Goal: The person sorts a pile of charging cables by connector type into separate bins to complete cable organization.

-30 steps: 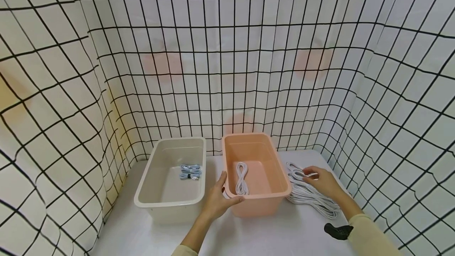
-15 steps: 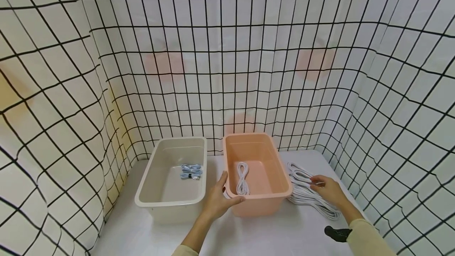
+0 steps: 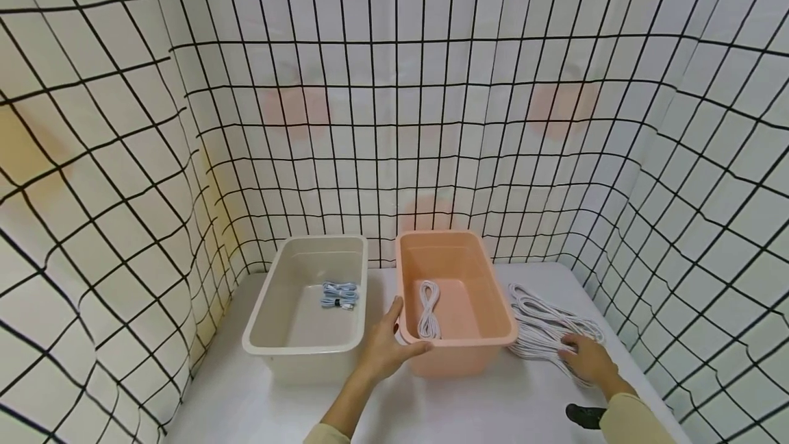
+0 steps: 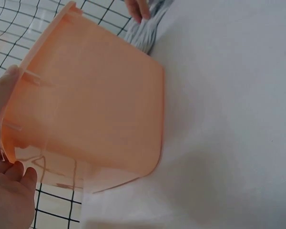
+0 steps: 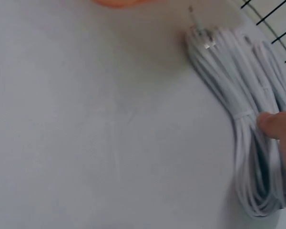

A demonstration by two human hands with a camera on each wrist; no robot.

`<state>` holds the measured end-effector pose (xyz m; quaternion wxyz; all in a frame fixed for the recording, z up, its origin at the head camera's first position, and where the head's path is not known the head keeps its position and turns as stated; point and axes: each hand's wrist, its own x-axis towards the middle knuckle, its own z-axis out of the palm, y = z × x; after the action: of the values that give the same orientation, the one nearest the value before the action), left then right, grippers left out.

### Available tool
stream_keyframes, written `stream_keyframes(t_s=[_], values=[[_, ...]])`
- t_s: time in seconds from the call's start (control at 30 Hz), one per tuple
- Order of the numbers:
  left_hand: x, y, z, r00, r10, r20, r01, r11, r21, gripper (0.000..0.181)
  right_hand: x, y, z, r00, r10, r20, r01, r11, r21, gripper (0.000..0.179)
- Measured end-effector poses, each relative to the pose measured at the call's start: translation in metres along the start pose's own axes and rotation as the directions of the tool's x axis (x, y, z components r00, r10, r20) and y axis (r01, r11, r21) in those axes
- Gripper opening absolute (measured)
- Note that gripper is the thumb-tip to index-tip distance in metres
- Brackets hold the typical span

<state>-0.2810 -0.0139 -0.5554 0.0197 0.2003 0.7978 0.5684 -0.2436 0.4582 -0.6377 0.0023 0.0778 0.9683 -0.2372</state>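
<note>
In the head view my left hand (image 3: 383, 351) grips the near left corner of the orange bin (image 3: 464, 359), its thumb along the front rim. The left wrist view shows the fingers (image 4: 15, 171) curled beneath that rim. One coiled white cable (image 3: 429, 309) lies inside this bin. To its right is a pile of white cable bundles (image 3: 535, 340), where my right hand (image 3: 588, 360) holds a bundle near the pile's front end. In the right wrist view the thumb (image 5: 272, 125) presses on the white cable bundle (image 5: 248, 143), which has a tie round its middle; most fingers are hidden.
A beige bin (image 3: 302, 350) stands left of the orange one and holds blue cable bundles (image 3: 339, 294). A small black object (image 3: 584, 416) shows beside the right sleeve. Black netting (image 3: 394, 122) over white walls encloses the table (image 3: 468, 410) at the back and both sides.
My right hand has moved from the upper part of the pile toward its near end. The left hand keeps its hold on the orange bin. The whole head view has shifted slightly.
</note>
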Motion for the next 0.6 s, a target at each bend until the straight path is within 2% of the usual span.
stream_keyframes(t_s=[0.13,0.23,0.43,0.6], values=[[-0.001,-0.001,0.002,1.000,0.007,0.003,-0.007,1.000,-0.008,0.118,-0.003,0.001,0.010,0.994,0.112,-0.011,-0.112,0.994,0.011,0.046],[-0.001,-0.001,0.001,1.000,0.006,-0.006,-0.006,1.000,0.004,0.117,-0.002,-0.001,0.014,0.988,0.157,-0.010,-0.157,0.987,0.020,0.048],[0.000,-0.001,-0.001,1.000,0.001,-0.019,0.000,1.000,0.028,0.117,0.001,-0.005,0.014,0.986,0.166,0.003,-0.166,0.986,0.002,0.047],[0.001,-0.002,0.001,1.000,-0.022,-0.007,0.022,1.000,0.011,0.118,-0.002,-0.008,0.009,0.992,0.125,0.000,-0.124,0.992,0.032,0.044]])
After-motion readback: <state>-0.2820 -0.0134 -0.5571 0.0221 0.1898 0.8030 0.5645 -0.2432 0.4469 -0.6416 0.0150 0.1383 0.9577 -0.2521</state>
